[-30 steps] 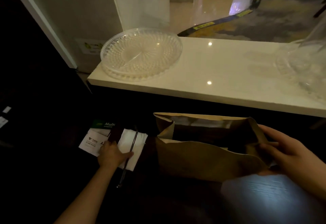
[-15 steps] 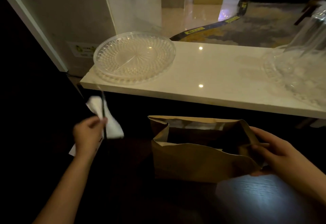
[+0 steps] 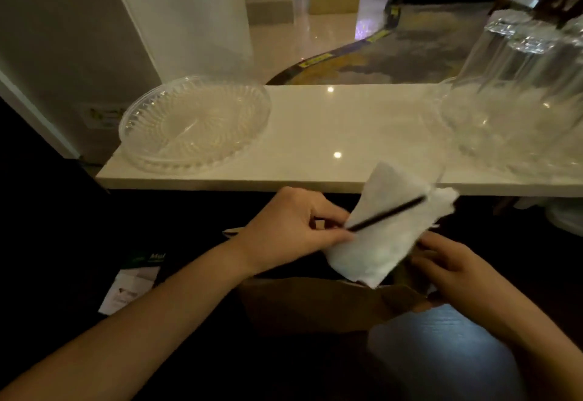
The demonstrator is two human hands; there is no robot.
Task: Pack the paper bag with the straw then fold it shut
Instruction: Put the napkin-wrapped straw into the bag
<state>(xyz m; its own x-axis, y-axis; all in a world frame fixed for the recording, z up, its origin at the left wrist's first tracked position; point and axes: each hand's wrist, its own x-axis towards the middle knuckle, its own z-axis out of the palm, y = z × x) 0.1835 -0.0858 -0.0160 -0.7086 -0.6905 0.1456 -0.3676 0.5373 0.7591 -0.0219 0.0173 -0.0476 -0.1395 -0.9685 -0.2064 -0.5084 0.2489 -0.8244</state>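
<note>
Your left hand [image 3: 293,227] pinches a thin dark straw [image 3: 386,213] together with a white crumpled paper napkin [image 3: 383,239], holding both above the open brown paper bag [image 3: 315,302]. Your right hand [image 3: 448,261] grips the bag's right rim. The bag stands on a dark worktop [image 3: 189,353] below a white stone ledge [image 3: 347,129]. On the ledge's left end sits a clear ribbed plastic plate [image 3: 195,123]; clear upturned glasses [image 3: 520,85] stand at its right end.

Clear ribbed plastic dish [image 3: 195,123] on white counter [image 3: 347,129], left end. Upturned glasses [image 3: 517,91] at right end. White leaflets [image 3: 129,287] on dark surface below.
</note>
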